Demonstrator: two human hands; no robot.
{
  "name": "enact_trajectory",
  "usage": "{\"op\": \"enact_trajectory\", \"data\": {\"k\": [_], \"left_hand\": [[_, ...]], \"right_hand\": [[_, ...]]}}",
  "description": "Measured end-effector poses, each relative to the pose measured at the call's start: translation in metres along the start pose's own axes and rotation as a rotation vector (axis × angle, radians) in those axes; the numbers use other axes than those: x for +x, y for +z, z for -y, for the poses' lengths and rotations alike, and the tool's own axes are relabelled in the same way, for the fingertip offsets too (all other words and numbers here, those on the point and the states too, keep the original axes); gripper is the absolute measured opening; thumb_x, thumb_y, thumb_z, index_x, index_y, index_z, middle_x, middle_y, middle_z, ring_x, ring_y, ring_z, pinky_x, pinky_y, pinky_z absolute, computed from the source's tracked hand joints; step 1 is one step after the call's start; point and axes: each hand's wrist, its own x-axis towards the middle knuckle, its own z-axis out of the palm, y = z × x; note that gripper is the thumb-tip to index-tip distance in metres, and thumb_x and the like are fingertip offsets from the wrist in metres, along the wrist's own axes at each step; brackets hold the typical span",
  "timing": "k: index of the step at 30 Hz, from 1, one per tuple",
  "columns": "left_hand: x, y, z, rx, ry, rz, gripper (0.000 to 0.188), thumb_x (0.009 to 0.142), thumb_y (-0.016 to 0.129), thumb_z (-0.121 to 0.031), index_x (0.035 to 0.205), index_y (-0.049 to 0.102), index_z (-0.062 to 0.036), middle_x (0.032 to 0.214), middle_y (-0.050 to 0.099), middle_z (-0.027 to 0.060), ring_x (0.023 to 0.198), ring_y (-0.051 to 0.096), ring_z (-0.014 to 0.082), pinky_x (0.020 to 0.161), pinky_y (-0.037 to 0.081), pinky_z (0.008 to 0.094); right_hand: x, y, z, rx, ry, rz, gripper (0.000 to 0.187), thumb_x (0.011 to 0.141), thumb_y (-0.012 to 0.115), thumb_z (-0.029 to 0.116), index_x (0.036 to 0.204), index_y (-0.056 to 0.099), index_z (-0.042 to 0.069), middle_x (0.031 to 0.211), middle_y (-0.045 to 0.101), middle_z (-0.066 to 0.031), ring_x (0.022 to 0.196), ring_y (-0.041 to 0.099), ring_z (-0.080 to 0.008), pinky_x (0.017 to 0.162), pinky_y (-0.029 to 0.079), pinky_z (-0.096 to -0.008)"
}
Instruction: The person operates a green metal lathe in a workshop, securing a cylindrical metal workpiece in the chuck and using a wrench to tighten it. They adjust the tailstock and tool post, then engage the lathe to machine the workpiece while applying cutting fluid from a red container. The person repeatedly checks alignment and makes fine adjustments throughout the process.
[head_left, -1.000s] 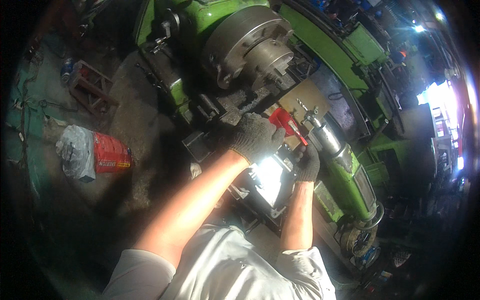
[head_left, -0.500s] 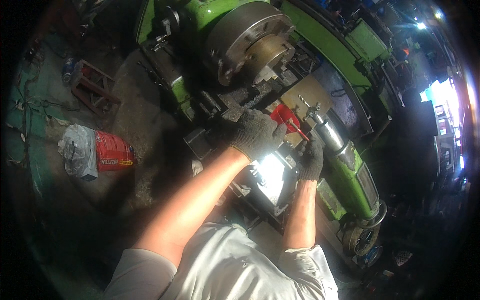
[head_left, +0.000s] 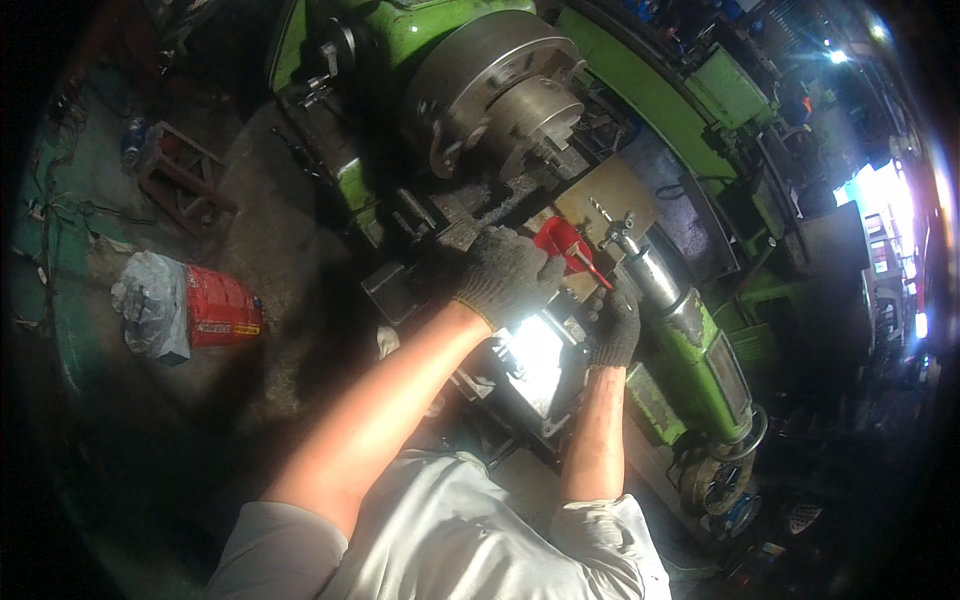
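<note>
My left hand [head_left: 508,274], in a dark grey knit glove, is curled over the lathe's carriage area. Its back faces up and its fingers are mostly hidden, so what it grips does not show. Just right of its thumb stands a red cup [head_left: 552,236] with a thin red-ended stick [head_left: 592,268] leaning out of it. My gloved right hand [head_left: 613,325] is closed beside the tailstock, its fingertips close to the stick's end. Whether they hold the stick or a part below is unclear. Ahead is the lathe chuck [head_left: 455,85] with a thick metal cylinder [head_left: 525,115] in it.
A drill bit [head_left: 600,209] points out of the green tailstock [head_left: 705,350] at right. A brown board [head_left: 610,190] lies behind the cup. Bright light glares off a plate [head_left: 538,360] between my forearms. On the left floor are a red-and-silver bag [head_left: 220,305] and a rusty metal frame [head_left: 185,180].
The whole view has shifted slightly. The cylinder and chuck show a different face and shading, as if turned. Both hands and the red cup keep their places relative to one another.
</note>
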Motion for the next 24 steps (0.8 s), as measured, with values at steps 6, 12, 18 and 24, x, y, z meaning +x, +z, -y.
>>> {"op": "enact_trajectory", "data": {"k": [6, 12, 18, 24], "left_hand": [[0.001, 0.001, 0.0, -0.079, -0.098, -0.019, 0.041, 0.098, 0.058, -0.03, 0.067, 0.067, -0.0052, 0.069, 0.065, 0.0203, 0.067, 0.064, 0.0396, 0.068, 0.048, 0.0557], [0.003, -0.007, -0.005, -0.112, -0.147, -0.021, 0.041, 0.098, 0.059, -0.031, 0.066, 0.067, -0.0056, 0.07, 0.065, 0.0202, 0.069, 0.065, 0.0399, 0.069, 0.048, 0.0557], [0.004, -0.005, -0.004, -0.079, -0.149, 0.022, 0.046, 0.098, 0.057, -0.035, 0.068, 0.072, -0.0034, 0.07, 0.068, 0.0214, 0.069, 0.068, 0.04, 0.075, 0.052, 0.0541], [0.007, -0.014, -0.009, -0.106, -0.188, -0.01, 0.049, 0.098, 0.055, -0.036, 0.068, 0.074, -0.0031, 0.068, 0.069, 0.0211, 0.067, 0.069, 0.0399, 0.075, 0.054, 0.0535]], "right_hand": [[-0.004, 0.019, 0.002, -0.086, -0.056, -0.13, 0.03, 0.098, 0.074, 0.019, 0.122, 0.066, 0.003, 0.092, 0.068, -0.0108, 0.075, 0.064, -0.0189, 0.059, 0.053, -0.0291], [-0.009, 0.015, 0.014, -0.581, -0.286, -0.11, 0.033, 0.096, 0.075, 0.019, 0.124, 0.071, 0.002, 0.099, 0.072, -0.0101, 0.083, 0.068, -0.0163, 0.068, 0.055, -0.0295], [0.016, 0.036, 0.046, -0.905, -0.58, -0.159, 0.027, 0.097, 0.07, 0.017, 0.118, 0.075, 0.001, 0.098, 0.074, -0.0052, 0.079, 0.065, -0.0111, 0.067, 0.051, -0.0263], [0.071, 0.082, 0.062, -0.842, -0.462, -0.103, 0.021, 0.097, 0.07, 0.012, 0.115, 0.074, 0.002, 0.092, 0.074, -0.0092, 0.078, 0.071, -0.013, 0.065, 0.056, -0.0273]]}}
